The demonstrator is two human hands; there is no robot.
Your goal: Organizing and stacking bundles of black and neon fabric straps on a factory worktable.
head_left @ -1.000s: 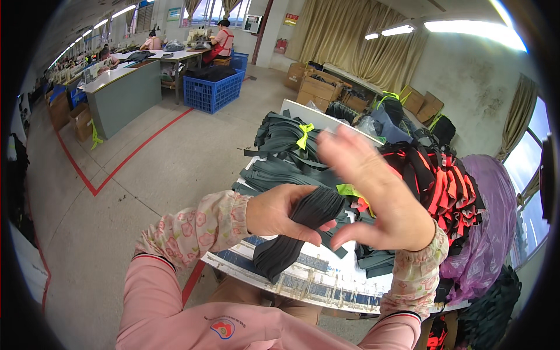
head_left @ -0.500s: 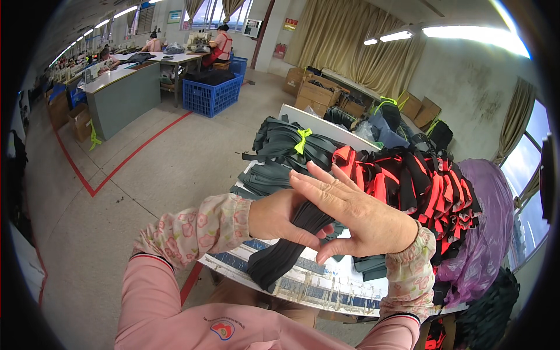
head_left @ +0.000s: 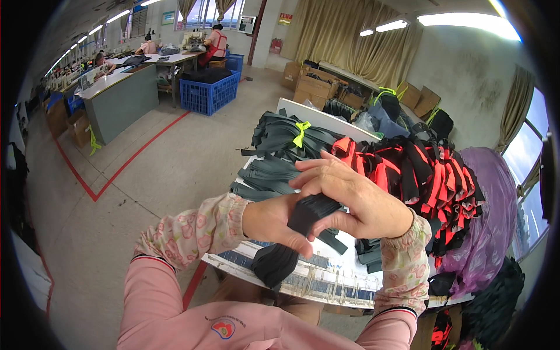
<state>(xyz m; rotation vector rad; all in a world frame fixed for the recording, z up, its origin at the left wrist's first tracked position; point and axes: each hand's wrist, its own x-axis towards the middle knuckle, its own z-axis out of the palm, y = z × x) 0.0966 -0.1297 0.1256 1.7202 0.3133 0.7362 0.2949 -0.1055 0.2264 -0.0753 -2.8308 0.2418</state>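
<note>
A thick bundle of black fabric strips (head_left: 312, 214) is gripped in my left hand (head_left: 274, 220), the thumb lying along its near side. Its lower end hangs down toward the table's front edge. My right hand (head_left: 349, 201) curls over the bundle's upper end, thumb on one side and fingers on the far side; some fingertips are hidden. Beyond my hands lie stacks of dark green-grey strips (head_left: 271, 172) on the table, and the rear stack is tied with a neon-yellow band (head_left: 301, 133).
Red-and-black fabric pieces (head_left: 408, 175) heap on the table's right side, beside a purple plastic bag (head_left: 481, 221). The white tabletop (head_left: 332, 280) has worn tape along its front. Cardboard boxes (head_left: 315, 87) and a blue crate (head_left: 209, 93) stand farther back. People sit at distant sewing tables.
My right hand has gone from flat with outstretched fingers to curled around the bundle's top. The bundle's upper end now tilts up between my hands.
</note>
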